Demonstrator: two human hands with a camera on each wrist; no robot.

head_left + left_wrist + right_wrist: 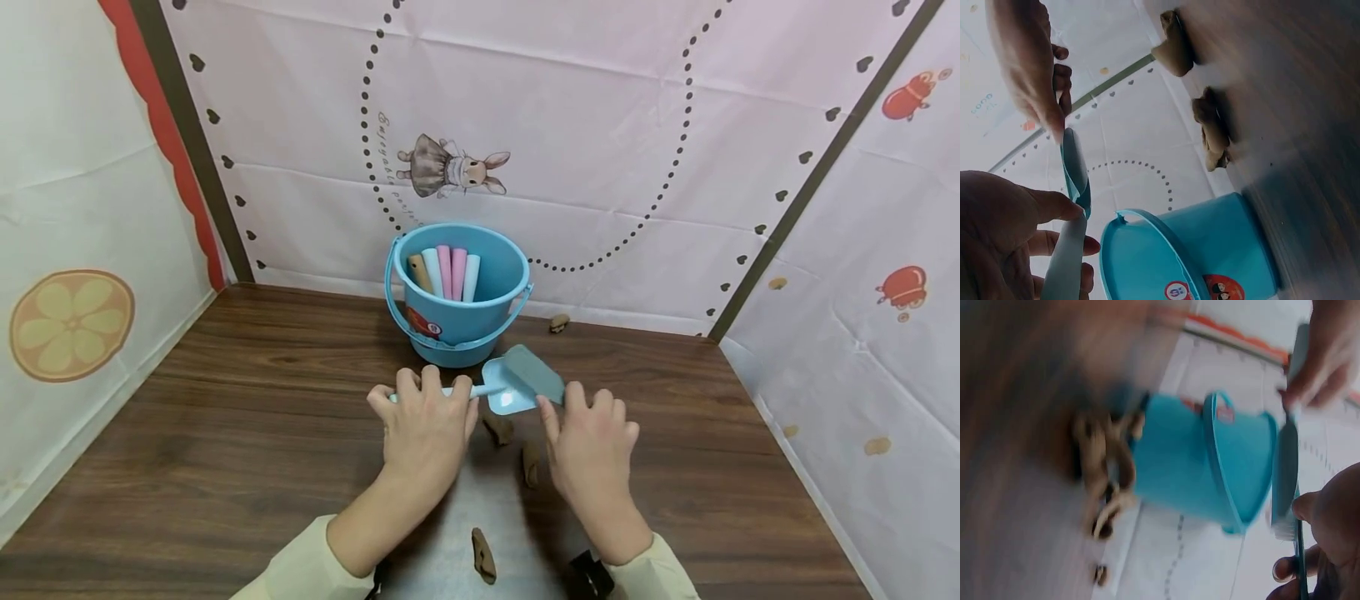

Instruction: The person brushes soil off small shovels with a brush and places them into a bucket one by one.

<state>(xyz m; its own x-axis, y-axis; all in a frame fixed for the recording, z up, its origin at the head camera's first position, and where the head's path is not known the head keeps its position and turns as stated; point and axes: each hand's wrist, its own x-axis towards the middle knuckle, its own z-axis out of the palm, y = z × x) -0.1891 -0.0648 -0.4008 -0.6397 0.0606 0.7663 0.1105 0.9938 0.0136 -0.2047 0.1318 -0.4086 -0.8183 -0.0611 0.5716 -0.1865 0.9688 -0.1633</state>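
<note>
My left hand [427,421] grips the handle of a light blue toy shovel [507,398], its scoop facing up. With my right hand [596,450] I pinch a thin, flat grey-green rectangular piece [534,375], which lies across the scoop's far part. What it is made of is unclear. In the right wrist view, thumb and fingers hold this thin piece edge-on, beside the shovel [1285,469]. Both things are held above the table, in front of the blue bucket [468,321].
Several handles [452,271], pink, light blue and brown, stick up inside the bucket. Brown lumps lie on the wooden table [262,433], one behind near the wall [559,323] and another in front [483,556]. Printed cloth walls [600,150] enclose the back and sides.
</note>
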